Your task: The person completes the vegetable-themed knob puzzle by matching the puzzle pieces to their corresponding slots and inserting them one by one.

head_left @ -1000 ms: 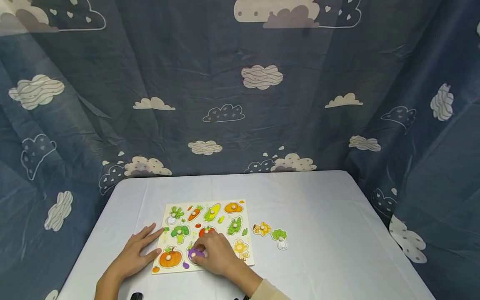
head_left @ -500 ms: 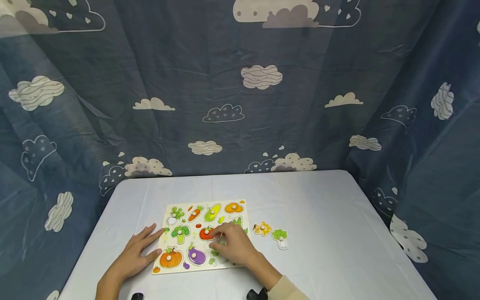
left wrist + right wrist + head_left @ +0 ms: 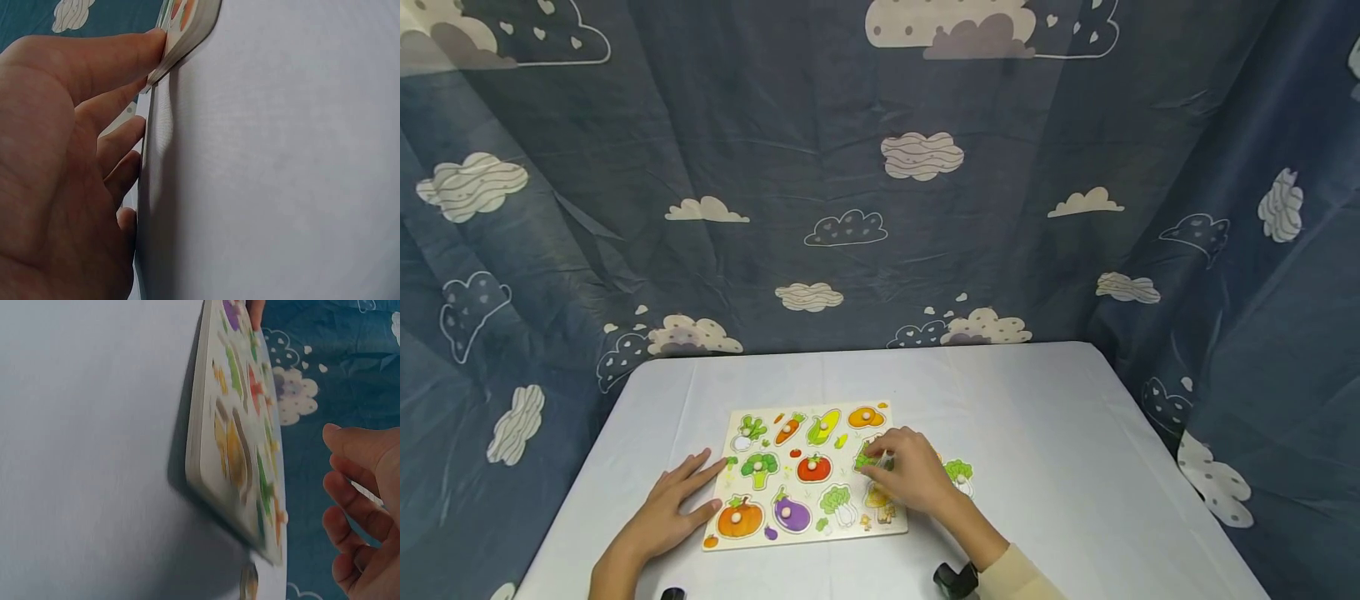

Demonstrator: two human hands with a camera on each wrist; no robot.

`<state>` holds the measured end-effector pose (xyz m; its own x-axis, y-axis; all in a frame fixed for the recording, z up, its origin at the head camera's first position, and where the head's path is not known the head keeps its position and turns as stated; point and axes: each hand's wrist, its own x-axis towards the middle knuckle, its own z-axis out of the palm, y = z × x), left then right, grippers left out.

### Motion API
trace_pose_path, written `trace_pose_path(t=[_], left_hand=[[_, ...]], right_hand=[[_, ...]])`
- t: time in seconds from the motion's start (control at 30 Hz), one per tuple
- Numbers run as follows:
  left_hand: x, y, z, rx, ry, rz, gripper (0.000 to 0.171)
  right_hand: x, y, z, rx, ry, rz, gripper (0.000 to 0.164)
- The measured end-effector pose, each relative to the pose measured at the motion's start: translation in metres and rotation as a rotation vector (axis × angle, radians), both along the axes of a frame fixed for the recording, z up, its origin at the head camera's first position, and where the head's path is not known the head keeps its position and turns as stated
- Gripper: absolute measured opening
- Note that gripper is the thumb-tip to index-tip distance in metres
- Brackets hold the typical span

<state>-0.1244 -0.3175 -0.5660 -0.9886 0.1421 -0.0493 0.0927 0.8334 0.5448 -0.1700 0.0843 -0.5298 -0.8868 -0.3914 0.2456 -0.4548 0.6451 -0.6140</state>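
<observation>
A wooden vegetable peg puzzle board [image 3: 775, 542] lies on the white table. My left hand [image 3: 673, 508] has its fingers spread, with index finger and thumb resting on the board's left edge; the left wrist view shows the thumb [image 3: 125, 56] at the board's corner. Above the board's right side hovers my right hand [image 3: 910, 471], covering part of the peas piece [image 3: 863, 458]. Its fingers [image 3: 350, 494] are loosely bent with nothing between them in the right wrist view. Bare recesses show for the leafy green [image 3: 838, 504] and the mushroom [image 3: 880, 500].
A loose leafy green piece [image 3: 958, 473] lies right of the board, partly behind the right hand. A loose mushroom piece [image 3: 249, 581] is beside the board's corner. Eggplant [image 3: 792, 513], pumpkin [image 3: 741, 518] and tomato [image 3: 814, 469] pieces sit in their recesses. A cloud-patterned curtain [image 3: 820, 150] hangs behind.
My right hand has moved from the eggplant piece rightward across the board to the peas side, uncovering the tomato and the leafy green recess. The left hand has stayed in place.
</observation>
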Motion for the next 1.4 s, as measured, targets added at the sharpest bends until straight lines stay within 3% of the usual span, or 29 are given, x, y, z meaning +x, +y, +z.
trace_pose_path(t=[0.5,0.7,1.07,1.4], left_hand=[[0.002,-0.005,0.0,-0.013,-0.02,-0.008,0.066],[0.003,-0.005,-0.001,-0.011,0.009,-0.018,0.064],[0.003,-0.003,0.001,-0.006,0.015,-0.019,0.064],[0.003,-0.001,0.001,0.008,0.008,-0.019,0.063]], right_hand=[[0.0,0.062,0.0,0.039,-0.005,-0.186,0.017],[0.003,0.087,0.0,0.064,0.0,-0.255,0.02],[0.009,0.123,-0.003,0.091,0.033,-0.313,0.021],[0.014,0.14,-0.011,0.125,0.003,-0.348,0.02]])
